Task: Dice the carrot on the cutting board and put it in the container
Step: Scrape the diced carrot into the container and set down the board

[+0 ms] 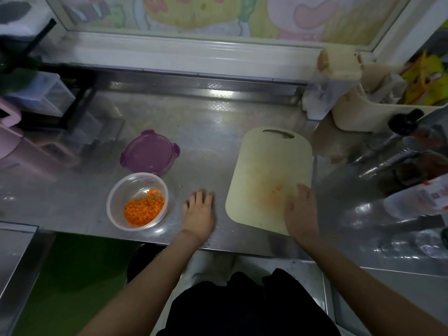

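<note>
A clear round container [114, 202] sits on the steel counter near its front edge, with a heap of diced carrot [143, 207] in it. The pale cutting board [264, 166] lies to the right, stained orange, with a few carrot bits [277, 188] left on it. My left hand [199, 212] rests flat on the counter between container and board, fingers apart, holding nothing. My right hand [301, 210] lies on the board's near right corner, fingers loosely extended, nothing in it. No knife shows near the hands.
A purple lid [149, 151] lies behind the container. Pink and clear boxes stand at the left, a cream bin [351, 115] at the back right. Bottles, metal items and a plastic bag [417, 197] crowd the right side. A window frame runs along the back.
</note>
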